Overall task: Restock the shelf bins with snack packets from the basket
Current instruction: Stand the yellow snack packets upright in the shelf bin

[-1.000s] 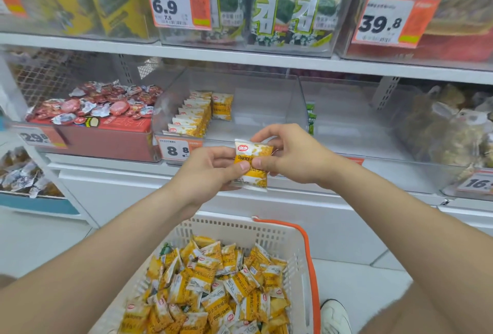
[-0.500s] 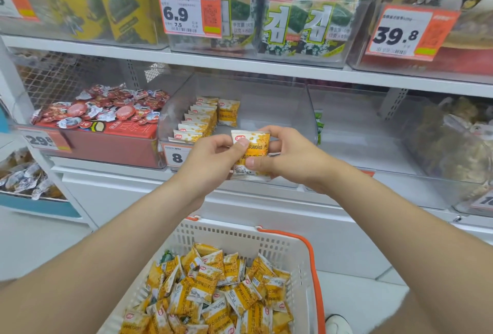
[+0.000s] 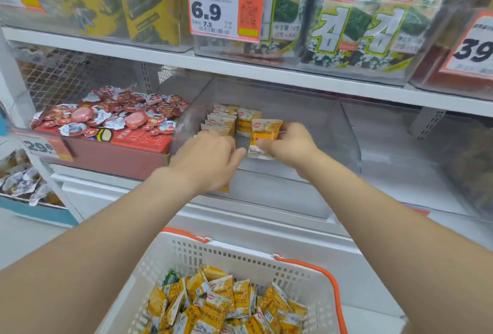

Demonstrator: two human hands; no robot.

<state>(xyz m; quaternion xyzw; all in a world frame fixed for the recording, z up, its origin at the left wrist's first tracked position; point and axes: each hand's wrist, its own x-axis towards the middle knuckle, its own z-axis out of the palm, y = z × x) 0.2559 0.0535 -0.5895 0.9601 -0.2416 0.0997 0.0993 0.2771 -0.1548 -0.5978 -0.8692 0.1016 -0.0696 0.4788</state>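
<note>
**Head view, shelf restocking.** The right hand pinches a yellow-and-white foil snack packet, thumb on its lower front and fingers curled behind. The held packet stands nearly upright inside the clear plastic shelf bin, just right of a row of matching packets standing on edge. Its front carries a red oval logo and a line of capitals ending in "FLAVORED"; the smaller print is illegible.

The left hand is seen from the back, fingers bent, with the fingertips at the packet's lower left edge. Whether they pinch it cannot be told.

Below, a white perforated plastic basket with orange handles holds a loose heap of the same yellow packets, some printed with Chinese characters.

Left of the clear bin, a red carton is piled with small red-lidded cups. Its orange-and-white tag reads "29.", with the last digit unclear.

On the upper shelf, a white-and-orange price tag reads "6.9" with "7.5" beneath. Behind it stand green-and-white seaweed packs marked "김" and "농형". A further tag at the right edge shows "39". Yellow packs at the upper left are too blurred to read.
</note>
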